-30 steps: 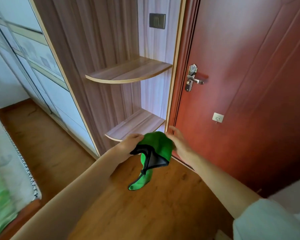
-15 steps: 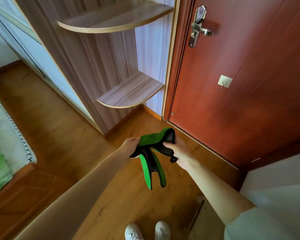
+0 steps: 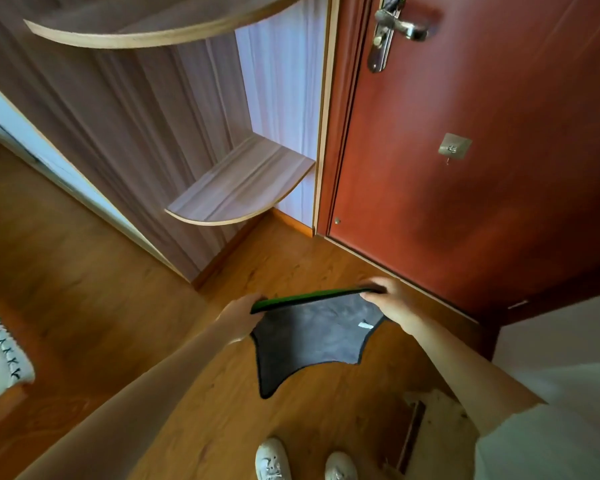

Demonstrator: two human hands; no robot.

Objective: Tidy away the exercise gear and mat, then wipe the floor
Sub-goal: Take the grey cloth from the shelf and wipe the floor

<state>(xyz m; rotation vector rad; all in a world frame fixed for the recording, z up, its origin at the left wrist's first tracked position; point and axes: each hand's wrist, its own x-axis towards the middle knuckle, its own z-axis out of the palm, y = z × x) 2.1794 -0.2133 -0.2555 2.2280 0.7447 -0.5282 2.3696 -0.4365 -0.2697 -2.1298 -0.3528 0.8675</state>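
The cloth [image 3: 312,336] is being pinched at its top corners by the left hand [image 3: 238,317] and the right hand [image 3: 390,301], fingers curled over the green edge, and stretched out above the floor [image 3: 118,306]. A small white tag is being shown, its writing unreadable. The door [image 3: 482,168] is being faced.

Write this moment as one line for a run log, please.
stage: cloth spread out | left hand: grips cloth edge | right hand: grips cloth edge | cloth: grey side up, above wooden floor
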